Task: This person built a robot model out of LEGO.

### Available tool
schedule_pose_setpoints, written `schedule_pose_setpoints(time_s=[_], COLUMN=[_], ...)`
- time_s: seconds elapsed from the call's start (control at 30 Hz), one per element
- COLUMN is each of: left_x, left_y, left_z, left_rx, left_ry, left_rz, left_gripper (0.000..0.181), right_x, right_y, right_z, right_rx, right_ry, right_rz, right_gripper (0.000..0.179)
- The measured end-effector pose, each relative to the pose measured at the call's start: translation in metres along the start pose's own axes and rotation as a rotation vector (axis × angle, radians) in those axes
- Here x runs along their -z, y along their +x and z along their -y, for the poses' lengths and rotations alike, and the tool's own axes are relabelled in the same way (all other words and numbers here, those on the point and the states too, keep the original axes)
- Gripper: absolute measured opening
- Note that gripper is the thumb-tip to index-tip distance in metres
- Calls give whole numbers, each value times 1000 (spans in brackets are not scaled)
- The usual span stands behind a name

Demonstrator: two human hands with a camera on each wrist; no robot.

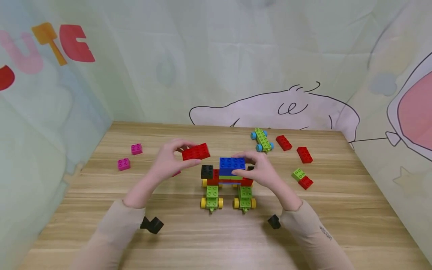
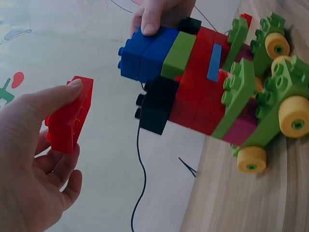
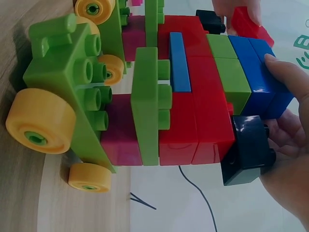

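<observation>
- Left hand point(image 1: 167, 159): fingers pinch red rectangular plastic brick point(image 1: 195, 151)
- Right hand point(image 1: 261, 169): fingers grip stacked blue plastic bricks point(image 1: 229, 165)
- Light-brown wood-grain table point(image 1: 202, 243)
- Pale cartoon-printed backdrop point(image 1: 168, 48) behind

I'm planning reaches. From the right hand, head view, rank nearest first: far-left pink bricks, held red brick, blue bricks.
1. Blue bricks, gripped by the right hand.
2. Red brick, leftward, in the left hand.
3. Pink bricks, far left, on the table.

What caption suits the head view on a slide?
Left hand holds a red toy brick near the yellow-wheeled brick vehicle while the right hand grips its blue bricks.
</observation>
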State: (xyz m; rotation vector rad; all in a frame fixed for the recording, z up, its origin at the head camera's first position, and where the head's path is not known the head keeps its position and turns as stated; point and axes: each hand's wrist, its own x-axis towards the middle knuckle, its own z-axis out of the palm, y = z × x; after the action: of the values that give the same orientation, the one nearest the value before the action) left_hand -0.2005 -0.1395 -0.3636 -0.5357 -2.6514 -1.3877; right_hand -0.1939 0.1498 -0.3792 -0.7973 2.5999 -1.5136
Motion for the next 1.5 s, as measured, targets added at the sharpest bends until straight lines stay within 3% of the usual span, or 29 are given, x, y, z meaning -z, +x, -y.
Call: schedule_pose_setpoints(time_s=[0.5,0.7,1.1,1.5], left_x=[-24,-30,-38,-40], left_y=[10,11,12,12], left_z=[-22,-26,-25,-24], left_rx=[-108,-116,-139,-135], left_ry=[-50,-65,-101,-111], left_rz=[30,51,84,113], left_gripper=[43,43,41,39], right_x=[2,3,3,3], right_y=[1,2,3,10], right_z=[2,1,1,11], right_rx=[11,30,51,140], right_ry=[-6,-23,-53,-53], right_rz=[27,38,40,-6], right_gripper=[40,39,44,50])
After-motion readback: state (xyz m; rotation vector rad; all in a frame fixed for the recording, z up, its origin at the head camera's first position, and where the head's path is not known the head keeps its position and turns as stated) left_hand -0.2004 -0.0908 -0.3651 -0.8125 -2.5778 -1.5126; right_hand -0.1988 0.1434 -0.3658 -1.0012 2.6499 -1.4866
